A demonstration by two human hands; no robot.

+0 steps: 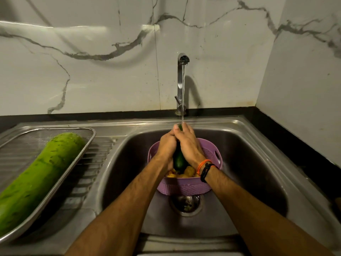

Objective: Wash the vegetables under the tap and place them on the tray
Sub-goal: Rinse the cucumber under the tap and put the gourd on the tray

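I watched both hands wrap a dark cucumber [178,159] under the tap [181,84], left hand [167,145] and right hand [188,143] curled tight round it, its tip in the stream. Just below them a basket [184,187] of potatoes [189,171] filled the sink [258,163] centre. Well left of the hands, a gourd [40,174] lay on the tray [73,169], reaching its far rim.

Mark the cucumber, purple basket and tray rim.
cucumber [178,159]: head view, dark lower body between the wrists.
purple basket [184,186]: head view, near outer wall.
tray [90,134]: head view, right-hand metal rim.
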